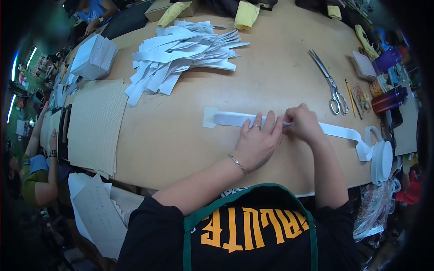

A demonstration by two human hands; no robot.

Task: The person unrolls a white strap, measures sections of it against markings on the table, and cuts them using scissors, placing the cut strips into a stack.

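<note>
A flat white strip (233, 119) runs across the table in front of me, its left end lying by a pale square patch (209, 117). My left hand (261, 139) rests on the strip with fingers stretched out, a ring and a bracelet on it. Just to its right, my right hand (304, 124) is closed in a pinch at the strip, the fingertips partly hidden. Beyond that hand the strip continues, twisting, to a white roll (382, 161) at the table's right edge.
A pile of cut white strips (181, 54) lies at the back. Metal scissors (331, 81) and a pencil (350, 92) are at right, near a dark bottle (389, 100). Textured sheets (96, 128) and a white box (94, 56) stand left. A co-worker's arm (47, 176) is at far left.
</note>
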